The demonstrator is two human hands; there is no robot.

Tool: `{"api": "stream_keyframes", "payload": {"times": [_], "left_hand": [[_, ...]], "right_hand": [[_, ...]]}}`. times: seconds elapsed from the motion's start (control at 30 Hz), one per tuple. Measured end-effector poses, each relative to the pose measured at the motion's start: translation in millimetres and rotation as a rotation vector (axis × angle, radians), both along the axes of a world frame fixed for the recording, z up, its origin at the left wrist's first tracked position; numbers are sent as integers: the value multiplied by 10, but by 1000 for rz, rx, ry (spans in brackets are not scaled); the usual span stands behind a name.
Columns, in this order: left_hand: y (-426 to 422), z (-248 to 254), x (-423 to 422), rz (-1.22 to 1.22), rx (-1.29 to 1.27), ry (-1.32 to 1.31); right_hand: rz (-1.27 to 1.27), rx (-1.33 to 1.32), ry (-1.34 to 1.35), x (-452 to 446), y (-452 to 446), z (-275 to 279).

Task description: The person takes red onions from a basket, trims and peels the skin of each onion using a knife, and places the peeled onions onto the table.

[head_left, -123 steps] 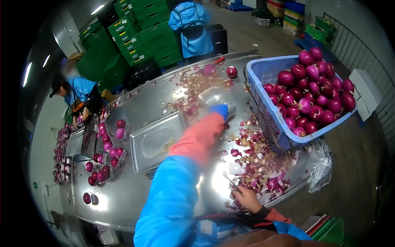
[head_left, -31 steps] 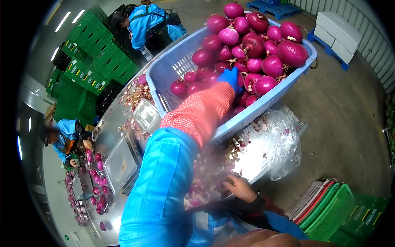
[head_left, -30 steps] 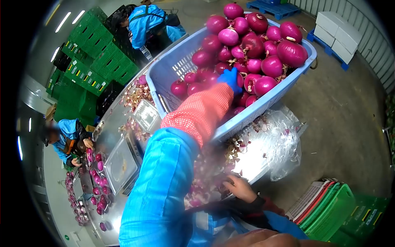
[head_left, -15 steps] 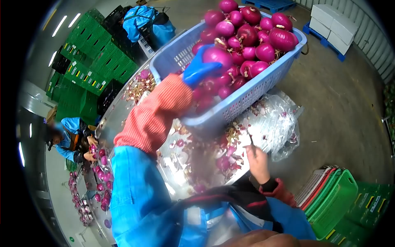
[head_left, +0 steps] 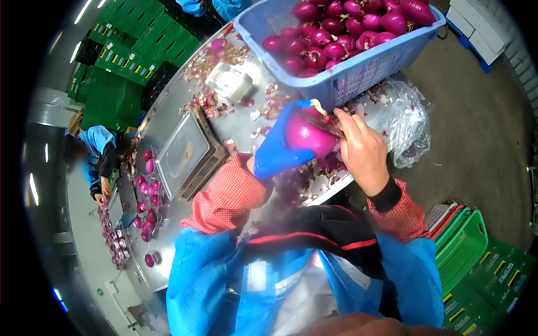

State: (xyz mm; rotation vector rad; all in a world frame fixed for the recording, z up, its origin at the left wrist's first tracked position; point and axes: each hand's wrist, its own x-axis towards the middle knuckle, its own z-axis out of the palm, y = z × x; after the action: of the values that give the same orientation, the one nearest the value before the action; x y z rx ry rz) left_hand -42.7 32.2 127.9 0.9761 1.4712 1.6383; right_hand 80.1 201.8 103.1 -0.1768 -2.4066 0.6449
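In my left hand (head_left: 280,143), which wears a blue glove, is a large red onion (head_left: 310,137) with its dry stem end pointing up and away. My right hand (head_left: 363,148) is bare and grips a knife (head_left: 322,123), whose blade lies against the onion's upper side. The knife's handle is mostly hidden in my fingers. Beyond both hands stands a blue basket (head_left: 358,70) heaped with red onions (head_left: 334,51). Onion skins and scraps litter the metal table below the onion.
A weighing scale (head_left: 190,154) and a white plastic container (head_left: 228,82) stand on the metal table (head_left: 168,224). Clear plastic film (head_left: 412,120) lies at its right edge. A co-worker (head_left: 98,148) handles onions at left. Green crates (head_left: 120,84) are stacked behind; a green basket (head_left: 462,252) stands right.
My left hand has lifted the onion out of the basket and brought it nearer to me. My right hand has moved up with the knife to meet it. The view has shifted.
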Motion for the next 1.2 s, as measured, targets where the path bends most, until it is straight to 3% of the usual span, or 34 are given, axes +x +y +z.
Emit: {"api": "stream_keyframes", "payload": {"times": [0.17,0.27,0.3,0.4,0.43,0.47,0.53,0.6,0.67,0.73,0.77,0.8,0.87,0.9,1.0,1.2], "left_hand": [[-303,-166,131,138,7,59],[-385,-253,128,183,-35,253],[-396,-283,116,197,-47,350],[-491,-306,126,206,-219,16],[-512,-334,139,215,-118,-37],[-616,-314,108,173,-167,-111],[-741,-324,98,132,-214,-144],[-745,-463,217,161,-208,12],[-630,-779,403,303,35,-106],[-654,-827,399,345,18,-240],[-671,-834,372,338,44,-279],[-695,-843,354,334,70,-321],[-758,-823,329,328,63,-362],[-795,-780,314,327,31,-364],[-839,-721,290,281,-15,-331],[-843,-602,280,225,-130,-189]], "right_hand": [[-27,-66,-18,135,-101,-492],[66,-414,80,145,-296,-309],[97,-652,-126,175,-318,-214],[355,-686,-33,110,-419,-204],[372,-757,-134,111,-423,-250],[378,-675,20,41,-409,-475],[609,-1717,-191,109,-400,-611],[612,-1973,-171,107,-573,-690],[709,-2132,-228,97,-731,-830],[480,-1978,-314,81,-837,-719],[387,-1594,-374,84,-759,-812],[348,-1378,-391,55,-669,-823],[186,-531,-116,66,-584,-777],[208,-333,-42,89,-532,-620],[240,53,-109,149,-493,-335],[226,130,-81,27,-445,-399]]}}
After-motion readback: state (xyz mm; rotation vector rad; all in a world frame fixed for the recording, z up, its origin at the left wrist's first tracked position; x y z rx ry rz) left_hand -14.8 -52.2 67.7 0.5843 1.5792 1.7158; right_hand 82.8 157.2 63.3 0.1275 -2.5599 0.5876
